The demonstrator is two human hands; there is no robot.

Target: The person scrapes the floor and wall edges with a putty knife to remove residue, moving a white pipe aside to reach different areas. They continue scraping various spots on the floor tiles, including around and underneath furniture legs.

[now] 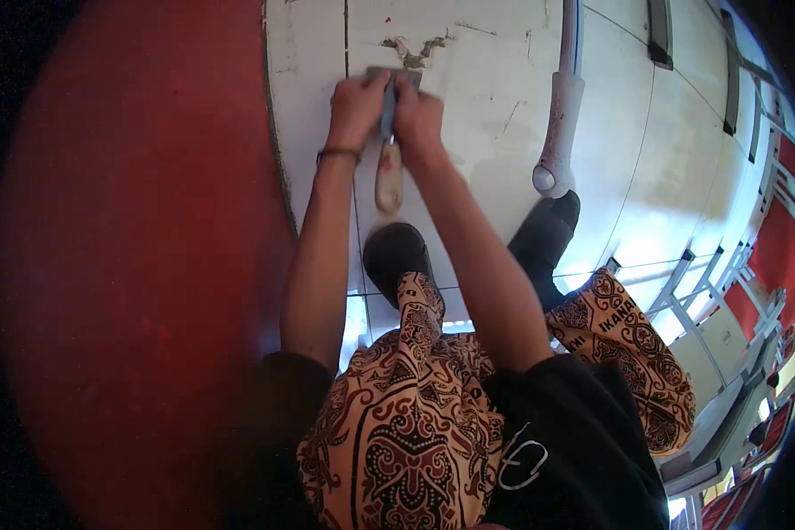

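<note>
The fingers of the left hand [355,108] and the right hand [418,117] are closed together around a scraper [389,150], whose blade presses flat on the white tiled floor [486,115] near its left edge, beside the red wall [132,265]. Just beyond the blade is a crack [412,51]. Farther right lies a paint roller [558,132].
</note>
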